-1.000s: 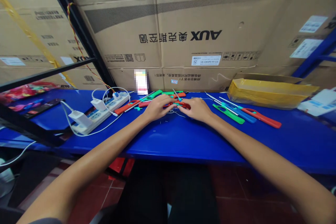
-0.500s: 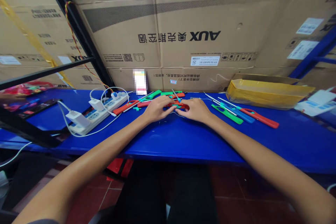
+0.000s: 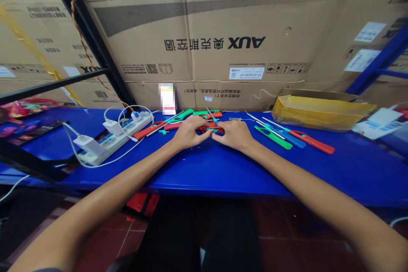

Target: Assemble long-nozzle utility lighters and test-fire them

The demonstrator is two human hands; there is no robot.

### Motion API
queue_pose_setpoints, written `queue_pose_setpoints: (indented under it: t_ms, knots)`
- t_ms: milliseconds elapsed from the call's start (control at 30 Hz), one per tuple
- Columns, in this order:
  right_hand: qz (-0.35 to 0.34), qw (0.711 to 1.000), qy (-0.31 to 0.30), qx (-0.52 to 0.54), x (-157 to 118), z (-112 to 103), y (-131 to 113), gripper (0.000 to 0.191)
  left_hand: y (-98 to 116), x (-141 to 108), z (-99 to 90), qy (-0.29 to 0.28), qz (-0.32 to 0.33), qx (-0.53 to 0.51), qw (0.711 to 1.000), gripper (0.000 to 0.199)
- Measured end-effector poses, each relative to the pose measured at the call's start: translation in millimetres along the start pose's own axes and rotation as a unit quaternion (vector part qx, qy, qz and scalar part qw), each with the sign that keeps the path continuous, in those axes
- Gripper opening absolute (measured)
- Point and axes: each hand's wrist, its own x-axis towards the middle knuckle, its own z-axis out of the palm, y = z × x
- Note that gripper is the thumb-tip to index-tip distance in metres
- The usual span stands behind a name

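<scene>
A slender **red plastic handle** (image 3: 208, 128) lies roughly level between the **left hand** (image 3: 191, 132) and the **right hand** (image 3: 231, 134), its middle mostly hidden by the fingers, which close around it from both sides. It looks long and flat, with a curved, open-looped end showing at about 3 o'clock from the left hand. A **thin metal rod** (image 3: 210, 114) rises from the hands toward 11 o'clock, tilted rather than upright, with a **teal sleeve** (image 3: 215, 122) at its lower end, near the handle. The pair sits just above the **blue workbench** (image 3: 223, 170), and whether the handle touches it cannot be told.
</scene>
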Motion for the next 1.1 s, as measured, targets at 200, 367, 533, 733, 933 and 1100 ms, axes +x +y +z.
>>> queue_pose_setpoints:
  t_ms: [200, 367, 533, 733, 933, 1100]
  knots:
    - [0.000, 1.000, -0.006, 0.009, -0.4, 1.3, -1.5, 0.035, -0.3, -0.4, 0.2, -0.011, -0.004, 0.004, 1.000, 0.019]
    - [0.004, 1.000, -0.008, 0.016, 0.3, 3.1, -0.2, 0.034, -0.7, -0.8, -0.4, -0.005, 0.002, 0.006, 1.000, 0.017]
    - [0.003, 1.000, 0.000, 0.012, 1.1, 3.1, 1.8, 0.036, -0.6, -1.6, -0.8, -0.007, 0.007, 0.008, 1.000, 0.015]
    - [0.000, 1.000, -0.008, 0.013, 0.2, 1.5, -0.2, 0.035, -0.5, -1.4, 0.1, -0.003, 0.008, 0.012, 1.000, 0.018]
    - [0.000, 1.000, -0.012, 0.017, 0.6, 1.2, -1.2, 0.034, -1.3, -1.2, -0.4, 0.002, 0.012, 0.016, 1.000, 0.019]
    - [0.000, 1.000, -0.016, 0.016, 0.6, 0.3, 0.5, 0.033, -1.6, -1.2, -0.7, 0.005, 0.013, 0.015, 1.000, 0.019]
